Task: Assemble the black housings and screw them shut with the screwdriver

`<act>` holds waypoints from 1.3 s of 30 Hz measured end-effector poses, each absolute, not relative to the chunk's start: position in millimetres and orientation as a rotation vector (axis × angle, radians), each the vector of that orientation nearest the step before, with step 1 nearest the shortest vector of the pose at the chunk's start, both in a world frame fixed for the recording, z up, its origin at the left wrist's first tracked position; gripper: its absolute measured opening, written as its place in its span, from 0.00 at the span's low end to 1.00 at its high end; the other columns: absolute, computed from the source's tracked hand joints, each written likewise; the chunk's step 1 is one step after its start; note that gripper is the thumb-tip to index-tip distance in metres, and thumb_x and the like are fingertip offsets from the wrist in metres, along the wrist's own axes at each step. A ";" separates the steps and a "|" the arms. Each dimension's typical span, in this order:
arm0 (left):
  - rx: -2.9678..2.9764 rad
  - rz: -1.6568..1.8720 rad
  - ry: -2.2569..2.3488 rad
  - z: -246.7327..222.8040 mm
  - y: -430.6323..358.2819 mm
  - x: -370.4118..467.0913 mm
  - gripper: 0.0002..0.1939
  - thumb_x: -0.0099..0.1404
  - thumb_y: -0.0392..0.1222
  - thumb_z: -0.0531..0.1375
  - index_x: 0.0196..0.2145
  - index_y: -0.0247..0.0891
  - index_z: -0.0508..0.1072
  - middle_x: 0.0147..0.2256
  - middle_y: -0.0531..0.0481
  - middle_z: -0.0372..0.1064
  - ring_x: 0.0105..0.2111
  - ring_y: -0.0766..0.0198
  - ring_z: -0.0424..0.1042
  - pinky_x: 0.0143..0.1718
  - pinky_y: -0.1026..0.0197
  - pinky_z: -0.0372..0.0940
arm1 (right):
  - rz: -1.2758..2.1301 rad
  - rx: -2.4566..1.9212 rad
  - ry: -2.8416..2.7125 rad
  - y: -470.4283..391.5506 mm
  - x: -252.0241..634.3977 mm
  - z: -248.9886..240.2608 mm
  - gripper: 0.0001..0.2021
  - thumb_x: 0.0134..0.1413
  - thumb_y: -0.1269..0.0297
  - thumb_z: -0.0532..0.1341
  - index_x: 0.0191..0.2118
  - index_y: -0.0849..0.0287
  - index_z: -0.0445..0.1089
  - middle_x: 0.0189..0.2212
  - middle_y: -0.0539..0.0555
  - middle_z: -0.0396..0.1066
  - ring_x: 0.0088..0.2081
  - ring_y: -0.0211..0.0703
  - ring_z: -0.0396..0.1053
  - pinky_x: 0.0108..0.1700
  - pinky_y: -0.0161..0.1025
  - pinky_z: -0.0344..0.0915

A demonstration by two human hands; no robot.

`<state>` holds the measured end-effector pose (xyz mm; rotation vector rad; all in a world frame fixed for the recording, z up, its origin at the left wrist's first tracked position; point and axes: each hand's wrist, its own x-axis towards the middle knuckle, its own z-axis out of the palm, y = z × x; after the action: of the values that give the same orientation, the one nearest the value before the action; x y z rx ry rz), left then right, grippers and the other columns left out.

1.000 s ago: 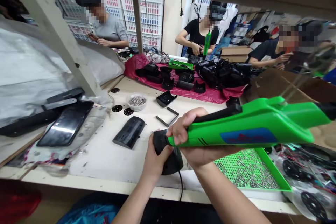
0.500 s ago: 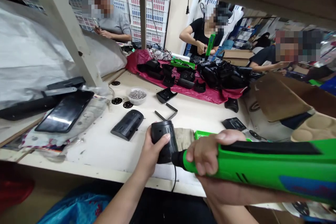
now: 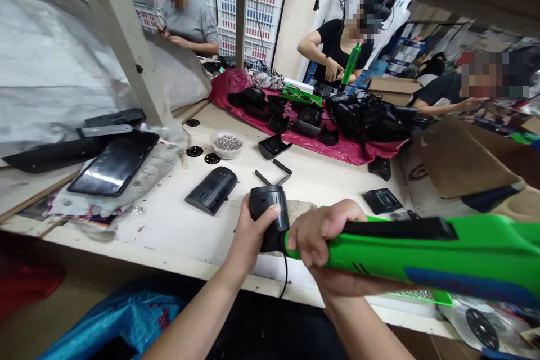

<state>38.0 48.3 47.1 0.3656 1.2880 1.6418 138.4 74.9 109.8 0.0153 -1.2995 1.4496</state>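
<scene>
My left hand [image 3: 252, 230] is wrapped round a black cylindrical housing [image 3: 270, 202], thumb across its front, a thin cable hanging below. My right hand [image 3: 323, 233] grips a green power screwdriver [image 3: 422, 253], whose black nose meets the housing's lower right side; the exact contact point is hidden. A black half-shell [image 3: 212, 190] lies on the table left of my left hand. Beyond the housing rests a black U-shaped bracket [image 3: 276, 173]. Further back are a tub of small metal screws [image 3: 228, 144] and a black curved part [image 3: 274, 147].
Black parts lie on a pink sheet [image 3: 363, 152] at the back. A phone [image 3: 113, 166] sits left, beside a slanted post [image 3: 122, 39]. At right are a cardboard box [image 3: 464, 157] and a black square part [image 3: 382, 201]. Three people are seated beyond.
The view has shifted slightly, moving the table items right. The screwdriver's nose has moved closer in against the housing, and a green tray edge now shows below the tool.
</scene>
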 end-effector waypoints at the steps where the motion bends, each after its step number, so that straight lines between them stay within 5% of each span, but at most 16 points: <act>1: 0.363 1.630 1.292 48.4 48.0 38.3 0.32 0.49 0.50 0.69 0.50 0.39 0.67 0.37 0.49 0.71 0.37 0.58 0.71 0.39 0.57 0.65 | 1.454 0.015 -1.358 73.0 141.6 110.5 0.19 0.60 0.44 0.55 0.38 0.54 0.73 0.14 0.45 0.63 0.15 0.38 0.61 0.24 0.39 0.67; 5: 0.349 1.598 1.274 50.5 46.4 37.0 0.31 0.49 0.50 0.69 0.49 0.39 0.68 0.38 0.49 0.72 0.37 0.58 0.71 0.38 0.57 0.66 | 1.374 -0.066 -1.371 64.8 153.7 116.9 0.14 0.64 0.54 0.52 0.43 0.51 0.73 0.16 0.46 0.65 0.17 0.40 0.63 0.26 0.41 0.68; 12: 0.311 1.619 1.273 38.9 45.9 30.4 0.30 0.49 0.53 0.69 0.48 0.42 0.68 0.41 0.51 0.70 0.40 0.59 0.71 0.37 0.61 0.68 | 1.173 -0.192 -1.198 77.6 175.9 120.7 0.23 0.51 0.38 0.60 0.41 0.53 0.73 0.17 0.44 0.62 0.17 0.37 0.61 0.25 0.39 0.68; 19: 0.268 1.674 1.291 40.0 46.1 36.1 0.33 0.46 0.51 0.71 0.49 0.43 0.69 0.41 0.51 0.70 0.40 0.60 0.70 0.37 0.60 0.68 | 1.271 -0.174 -1.140 92.1 157.3 104.4 0.34 0.45 0.27 0.54 0.37 0.56 0.73 0.15 0.45 0.62 0.16 0.38 0.61 0.25 0.39 0.67; 31: 0.263 1.853 1.325 36.9 52.3 43.5 0.32 0.45 0.47 0.71 0.49 0.44 0.71 0.39 0.52 0.71 0.38 0.61 0.69 0.38 0.60 0.65 | 1.389 -0.142 -1.057 104.6 150.6 98.4 0.37 0.44 0.23 0.46 0.31 0.56 0.67 0.11 0.43 0.57 0.12 0.36 0.56 0.19 0.36 0.65; 39: 0.271 1.874 1.367 39.1 53.6 46.8 0.29 0.44 0.48 0.71 0.44 0.40 0.73 0.33 0.54 0.70 0.34 0.64 0.69 0.35 0.64 0.65 | 1.406 -0.138 -0.982 99.0 152.4 95.8 0.36 0.41 0.23 0.51 0.31 0.56 0.68 0.12 0.45 0.58 0.14 0.38 0.58 0.22 0.39 0.67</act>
<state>46.8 53.6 39.1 0.2706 1.3674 1.8741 152.4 99.0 95.8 -0.1378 -0.9825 1.4063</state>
